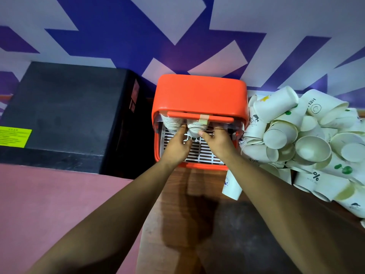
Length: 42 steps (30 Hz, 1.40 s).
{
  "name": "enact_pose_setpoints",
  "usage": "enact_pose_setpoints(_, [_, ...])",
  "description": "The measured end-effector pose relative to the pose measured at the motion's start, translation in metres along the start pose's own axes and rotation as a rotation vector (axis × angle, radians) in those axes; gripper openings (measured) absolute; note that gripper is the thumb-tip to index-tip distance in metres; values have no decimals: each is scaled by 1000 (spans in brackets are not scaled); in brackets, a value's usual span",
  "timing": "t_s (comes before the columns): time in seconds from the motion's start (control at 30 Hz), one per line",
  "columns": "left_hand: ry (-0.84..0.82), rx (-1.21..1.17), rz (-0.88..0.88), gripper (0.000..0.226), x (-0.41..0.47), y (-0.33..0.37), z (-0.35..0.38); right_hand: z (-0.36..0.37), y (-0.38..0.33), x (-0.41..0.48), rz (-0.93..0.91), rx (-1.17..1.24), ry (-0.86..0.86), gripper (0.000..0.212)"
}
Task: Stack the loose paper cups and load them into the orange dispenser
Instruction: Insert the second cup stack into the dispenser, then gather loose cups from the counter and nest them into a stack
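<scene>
The orange dispenser (199, 93) stands at the back of the wooden table, its front open over a white slotted grate (199, 153). Two stacks of white paper cups hang inside it: one at the left (171, 123) and a middle stack (195, 127). Both hands reach in on either side of the middle stack. My left hand (178, 144) grips its lower end, thumb up along its left side. My right hand (215, 139) holds its right side with the thumb against it; the fingertips are hidden under the lid's edge. A big pile of loose paper cups (308, 143) lies to the right.
A large black box (65, 115) with a yellow label stands close to the dispenser's left side. One cup (232, 184) lies on its side under my right forearm. A pink surface (59, 204) borders the table (197, 214) at the left. A patterned wall rises behind.
</scene>
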<state>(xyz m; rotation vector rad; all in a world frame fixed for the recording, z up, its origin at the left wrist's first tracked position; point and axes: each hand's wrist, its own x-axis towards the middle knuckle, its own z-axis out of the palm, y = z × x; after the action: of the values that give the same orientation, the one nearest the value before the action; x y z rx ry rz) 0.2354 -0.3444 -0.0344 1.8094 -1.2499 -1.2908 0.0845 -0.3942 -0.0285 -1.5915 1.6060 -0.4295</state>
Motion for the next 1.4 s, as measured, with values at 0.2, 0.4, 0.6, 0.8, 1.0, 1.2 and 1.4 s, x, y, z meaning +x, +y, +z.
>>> enact_pose_setpoints(0.2, [54, -26, 24, 26, -33, -6, -3, -43, -6, -61, -63, -257, -28, 51])
enact_pose_setpoints(0.4, [-105, 188, 251, 15, -79, -13, 22, -83, 45, -139, -244, -342, 174, 39])
enact_pose_setpoints(0.6, [-270, 406, 22, 26, -88, -14, 76, -60, 91, -173, -113, -382, 60, 40])
enact_pose_setpoints(0.8, [-377, 60, -135, 34, -81, -5, 111, -36, 105, -164, 186, -159, -33, 57])
enact_pose_setpoints(1.0, [-269, -126, -258, 40, -95, -10, 124, -32, 112, -186, 250, 185, 24, 45])
enact_pose_setpoints(1.2, [-236, -252, -253, 71, -110, -30, 116, -49, 117, -217, 116, 205, -40, 37])
enact_pose_setpoints(1.4, [-392, -294, -138, 64, -121, -41, 118, -94, 144, -180, 121, -234, 287, 42])
